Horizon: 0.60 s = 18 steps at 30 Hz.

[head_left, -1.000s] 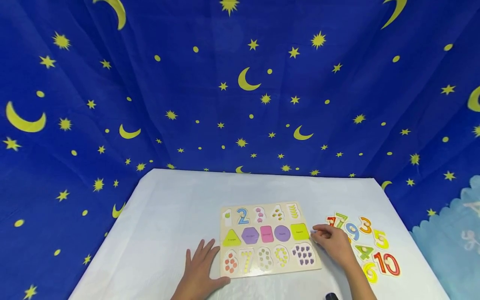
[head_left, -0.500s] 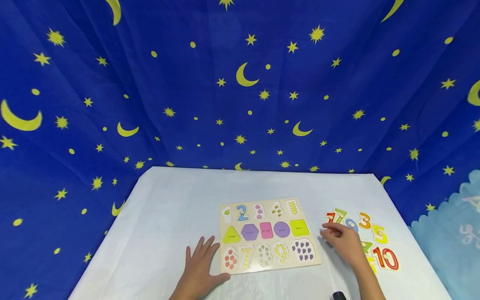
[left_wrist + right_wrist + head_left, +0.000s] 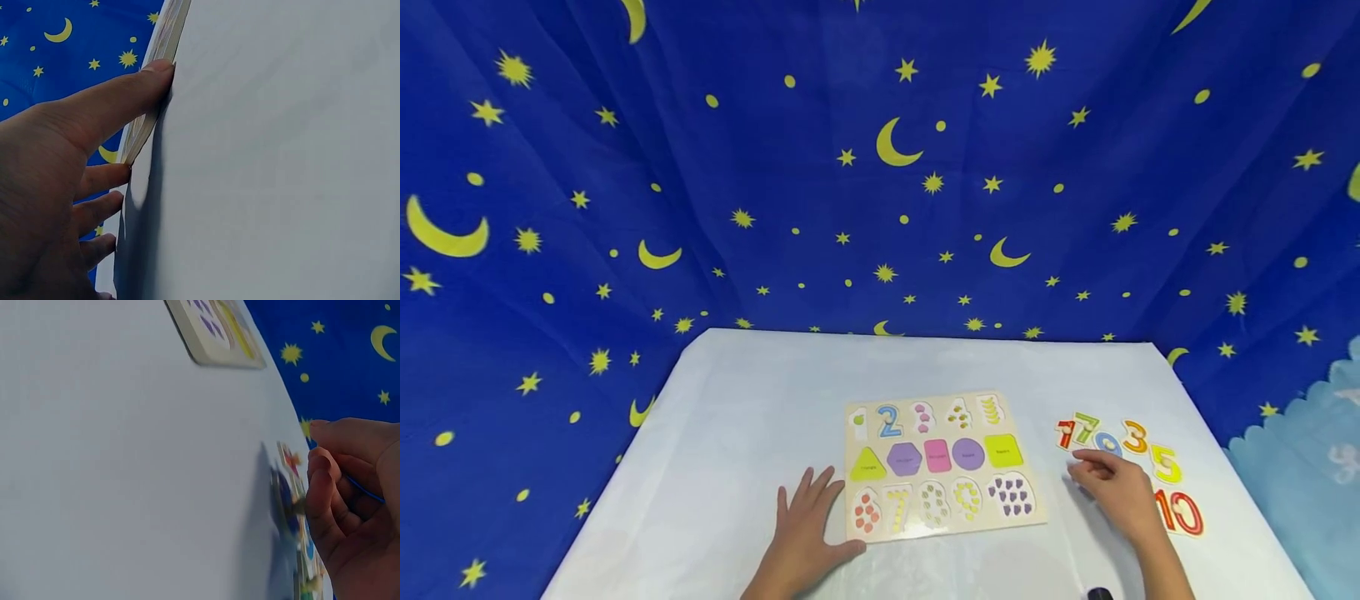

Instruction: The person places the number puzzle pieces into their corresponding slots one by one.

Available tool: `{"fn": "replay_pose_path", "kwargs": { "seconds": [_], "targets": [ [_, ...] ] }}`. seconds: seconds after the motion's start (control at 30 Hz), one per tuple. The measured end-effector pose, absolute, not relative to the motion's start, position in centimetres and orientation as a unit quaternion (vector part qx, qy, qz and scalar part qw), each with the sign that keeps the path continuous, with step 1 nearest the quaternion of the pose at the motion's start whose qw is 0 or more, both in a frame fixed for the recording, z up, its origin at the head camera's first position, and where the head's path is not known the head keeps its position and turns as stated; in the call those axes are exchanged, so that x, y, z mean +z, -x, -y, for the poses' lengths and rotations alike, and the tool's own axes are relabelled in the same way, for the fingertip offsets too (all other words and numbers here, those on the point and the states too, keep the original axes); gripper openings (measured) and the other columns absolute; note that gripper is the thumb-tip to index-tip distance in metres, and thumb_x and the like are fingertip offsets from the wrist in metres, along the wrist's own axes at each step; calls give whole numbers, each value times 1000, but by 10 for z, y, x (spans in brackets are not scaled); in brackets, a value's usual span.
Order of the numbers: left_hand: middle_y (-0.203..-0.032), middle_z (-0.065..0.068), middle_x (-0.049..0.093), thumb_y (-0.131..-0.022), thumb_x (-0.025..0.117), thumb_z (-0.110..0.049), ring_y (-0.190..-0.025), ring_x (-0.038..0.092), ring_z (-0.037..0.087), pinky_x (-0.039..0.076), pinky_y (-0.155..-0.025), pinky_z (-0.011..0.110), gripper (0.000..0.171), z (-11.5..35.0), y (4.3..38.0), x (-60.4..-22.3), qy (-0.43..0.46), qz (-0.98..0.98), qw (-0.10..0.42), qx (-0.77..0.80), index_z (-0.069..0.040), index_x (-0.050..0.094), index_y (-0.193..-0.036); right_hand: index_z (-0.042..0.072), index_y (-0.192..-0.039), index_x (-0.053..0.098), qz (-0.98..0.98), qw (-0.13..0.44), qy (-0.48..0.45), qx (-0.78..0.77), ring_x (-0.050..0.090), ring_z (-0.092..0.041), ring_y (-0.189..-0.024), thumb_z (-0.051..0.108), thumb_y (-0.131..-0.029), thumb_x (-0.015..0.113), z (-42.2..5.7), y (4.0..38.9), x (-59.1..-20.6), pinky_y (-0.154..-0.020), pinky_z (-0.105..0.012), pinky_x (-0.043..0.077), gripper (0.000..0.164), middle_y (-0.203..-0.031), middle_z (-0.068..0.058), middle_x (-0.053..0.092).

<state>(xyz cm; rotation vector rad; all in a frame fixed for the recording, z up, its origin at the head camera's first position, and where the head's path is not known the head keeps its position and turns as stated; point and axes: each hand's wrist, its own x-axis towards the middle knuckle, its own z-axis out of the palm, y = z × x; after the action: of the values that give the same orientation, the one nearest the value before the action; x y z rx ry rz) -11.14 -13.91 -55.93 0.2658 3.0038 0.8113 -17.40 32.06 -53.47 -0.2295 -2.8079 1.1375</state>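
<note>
A wooden number puzzle board (image 3: 947,532) lies on the white table with fruit-printed number recesses and a row of coloured shapes. A blue number 2 piece (image 3: 890,422) sits in its top row. My left hand (image 3: 805,529) rests at the board's lower left corner, fingers spread, thumb against the edge (image 3: 147,128). To the right of the board my right hand (image 3: 1116,492) hovers low beside the loose number pieces, its fingers loosely bent with nothing between them. Close around it lie a red 1 (image 3: 1064,433), green 7 (image 3: 1084,427), blue 9 (image 3: 1107,443), orange 3 (image 3: 1135,436), yellow 5 (image 3: 1166,463) and red 10 (image 3: 1182,512).
A black-tipped object (image 3: 1100,593) stands at the bottom edge, near my right forearm. Blue cloth with yellow moons and stars (image 3: 887,208) hangs behind and beside the table (image 3: 760,400). A light blue cloth (image 3: 1300,467) hangs at the right.
My right hand has moved right, away from the board's edge and in over the loose pieces, covering the 4 and 6. My left hand has stayed at the board's corner.
</note>
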Motion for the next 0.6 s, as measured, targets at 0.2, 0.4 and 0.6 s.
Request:
{"fn": "replay_pose_path", "kwargs": {
  "seconds": [0.2,0.4,0.6],
  "targets": [
    [-151,11,36,-67,71,-68,-141,18,40,0,-106,69,92,140,111,-556,-84,-961,8,263,-10,51,-136,8,-111,71,930,56,86,354,59,-7,-71,33,-85,74,-333,169,-537,-59,-19,45,35,-84,1,67],
    [-150,11,36,-68,71,-69,-141,18,40,2,-105,70,92,140,110,-553,-82,-962,8,261,-10,52,-135,8,-112,70,935,36,93,339,58,-9,-72,34,-85,73,-340,169,-538,-61,-21,44,38,-83,2,67],
    [-150,10,36,-68,69,-70,-141,18,39,2,-105,70,92,140,112,-557,-86,-962,7,258,-11,51,-136,5,-111,70,934,24,112,337,58,-11,-71,35,-83,74,-345,168,-538,-60,-22,43,42,-81,2,66]
  ]
}}
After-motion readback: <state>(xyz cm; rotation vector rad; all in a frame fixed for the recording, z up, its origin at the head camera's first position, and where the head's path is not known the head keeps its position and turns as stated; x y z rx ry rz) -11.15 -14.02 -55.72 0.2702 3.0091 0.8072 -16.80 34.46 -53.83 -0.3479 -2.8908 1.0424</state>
